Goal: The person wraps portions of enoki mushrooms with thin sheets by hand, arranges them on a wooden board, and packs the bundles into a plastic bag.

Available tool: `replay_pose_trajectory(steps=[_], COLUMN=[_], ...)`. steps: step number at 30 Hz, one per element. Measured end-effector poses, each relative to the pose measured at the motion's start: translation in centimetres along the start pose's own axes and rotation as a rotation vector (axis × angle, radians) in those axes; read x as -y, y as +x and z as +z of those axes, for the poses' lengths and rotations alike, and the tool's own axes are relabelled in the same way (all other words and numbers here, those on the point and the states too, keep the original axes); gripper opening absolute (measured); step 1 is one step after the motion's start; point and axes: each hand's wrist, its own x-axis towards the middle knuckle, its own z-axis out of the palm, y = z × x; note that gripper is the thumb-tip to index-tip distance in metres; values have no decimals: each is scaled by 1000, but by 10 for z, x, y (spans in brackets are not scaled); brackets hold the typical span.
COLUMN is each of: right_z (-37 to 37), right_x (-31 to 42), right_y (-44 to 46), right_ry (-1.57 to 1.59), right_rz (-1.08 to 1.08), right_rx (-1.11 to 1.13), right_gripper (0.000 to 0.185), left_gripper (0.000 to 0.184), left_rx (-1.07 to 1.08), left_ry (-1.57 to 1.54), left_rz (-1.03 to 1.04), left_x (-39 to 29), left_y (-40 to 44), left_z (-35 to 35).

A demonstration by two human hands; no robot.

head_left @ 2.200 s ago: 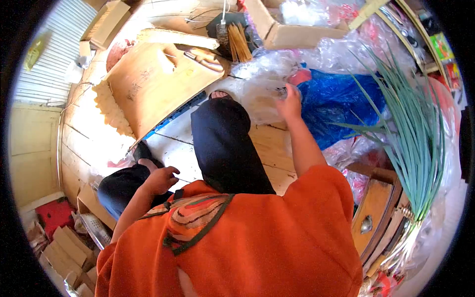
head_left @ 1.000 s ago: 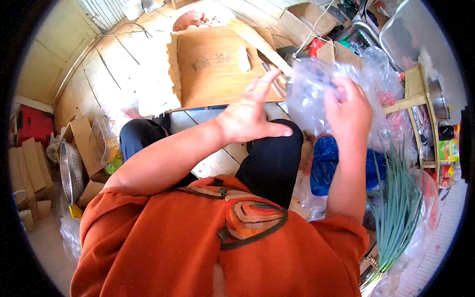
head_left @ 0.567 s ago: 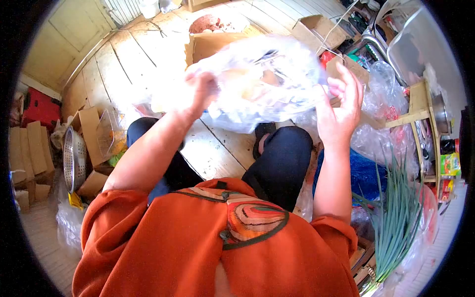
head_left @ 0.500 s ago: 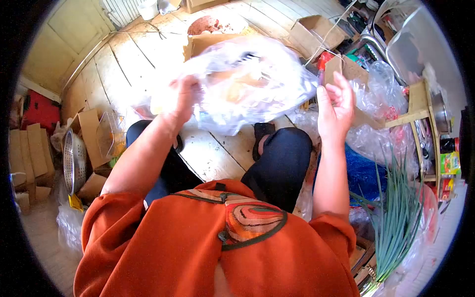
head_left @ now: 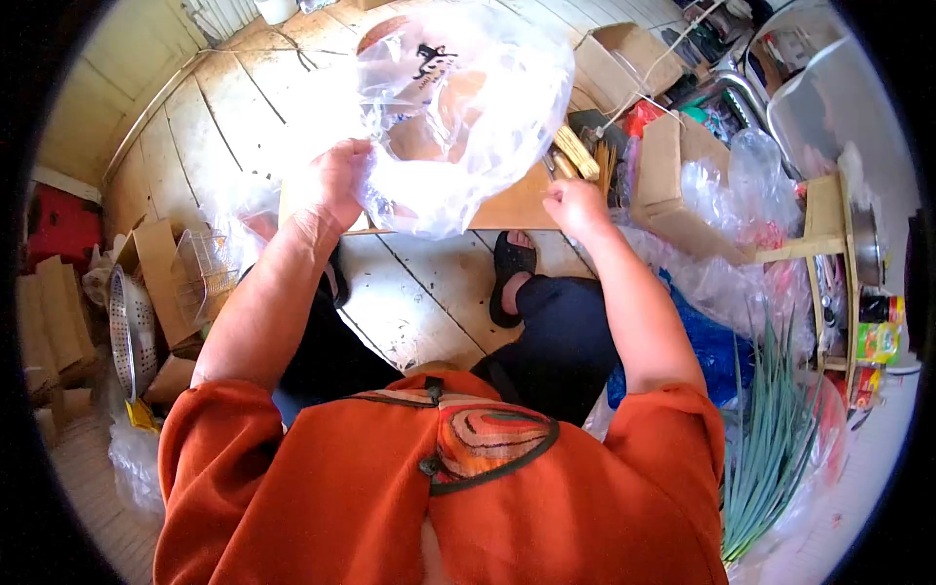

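My left hand [head_left: 339, 183] is closed on the edge of a clear plastic bag [head_left: 468, 185] with a black printed logo. The bag is spread out and puffed up in front of me, above a brown cardboard surface [head_left: 517, 203] that shows through and below it. To the right of the bag, my right hand [head_left: 577, 207] is closed with its fingers curled together by the cardboard's right end. What those fingers hold, if anything, does not show. Just beyond that hand lie pale yellow stick-like pieces [head_left: 576, 153].
An open cardboard box [head_left: 629, 63] stands far right, with another carton [head_left: 673, 171] nearer. A wooden rack [head_left: 829, 214], blue plastic [head_left: 702, 327] and long green onions [head_left: 770, 448] are on my right. A metal colander [head_left: 132, 331] and wire basket [head_left: 207, 268] are on my left.
The bag has moved up and left and opened out, showing its logo and the cardboard beneath. My right hand has gone from open and raised to closed, lower and further left.
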Motion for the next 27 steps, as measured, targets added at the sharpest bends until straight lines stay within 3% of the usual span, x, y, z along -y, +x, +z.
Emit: replay_pose_trajectory(steps=[2, 5, 13, 16, 18, 22, 24, 25, 27], right_z=[21, 38, 44, 36, 32, 22, 7, 15, 28], right_x=[-6, 4, 0, -4, -6, 7, 38, 40, 47], right_y=[21, 42, 61, 67, 70, 83, 86, 93, 112], right_ry=[-74, -441, -558, -604, -527, -464, -198, -195, -23], right_rz=[-45, -129, -186, -45, 117, 183, 90, 87, 182], right_rx=[-2, 58, 71, 217, 248, 225, 123, 126, -23], right_gripper=[24, 24, 22, 22, 27, 34, 32, 32, 46], left_gripper=[20, 21, 22, 23, 23, 24, 25, 25, 25], left_rx=[-22, 42, 89, 103, 130, 106, 138, 55, -30], left_ry=[41, -34, -125, -136, -140, -174, -186, -148, -105], left_rz=[45, -16, -35, -21, -6, 19, 13, 26, 46], left_x=[-2, -17, -26, -29, -32, -36, -37, -38, -40], left_y=[-7, 1, 28, 39, 40, 48, 50, 46, 46], left_z=[12, 26, 40, 39, 42, 40, 41, 46, 48])
